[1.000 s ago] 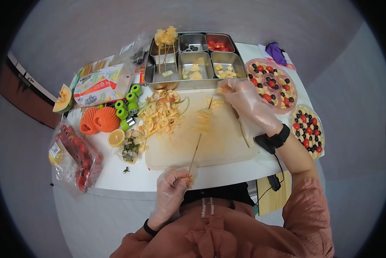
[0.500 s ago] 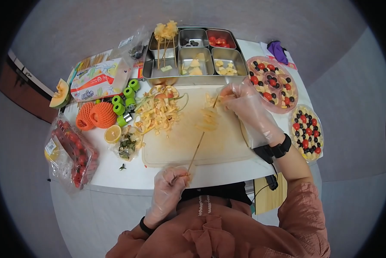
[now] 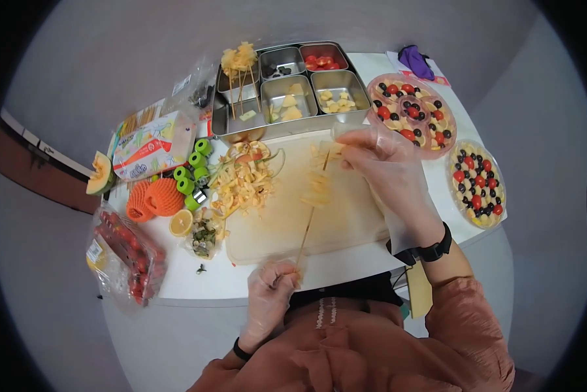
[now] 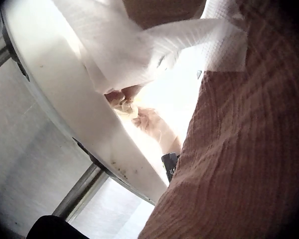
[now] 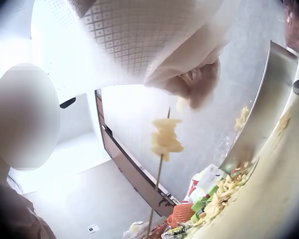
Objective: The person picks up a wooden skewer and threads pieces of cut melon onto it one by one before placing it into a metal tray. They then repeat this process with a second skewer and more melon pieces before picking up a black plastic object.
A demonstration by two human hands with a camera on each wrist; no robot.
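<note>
Low at the board's front edge, my gloved left hand [image 3: 270,287] grips the bottom end of a thin wooden skewer [image 3: 305,238]. The skewer slants up over the cutting board [image 3: 267,245], with thin pale-yellow fruit slices [image 3: 316,189] threaded near its upper end. My gloved right hand [image 3: 385,163] is beside the skewer's tip, pinching a small pale fruit piece [image 5: 182,103], seen in the right wrist view just above the bare tip. Loose fruit pieces lie on the board behind the tip. In the left wrist view, glove plastic [image 4: 114,45] hides most of the left hand's grip.
Behind the board stands a steel tray [image 3: 293,124] with containers of cut fruit and upright finished skewers [image 3: 240,62]. Peelings [image 3: 244,179] heap on the board's left. Green cutters [image 3: 192,176], orange foam nets [image 3: 159,198] and bagged strawberries [image 3: 130,258] lie left; fruit platters [image 3: 477,183] lie right.
The head view has shifted a little. My right hand has come slightly closer to the skewer's tip, its wrist lower in view. The left hand keeps its grip on the skewer.
</note>
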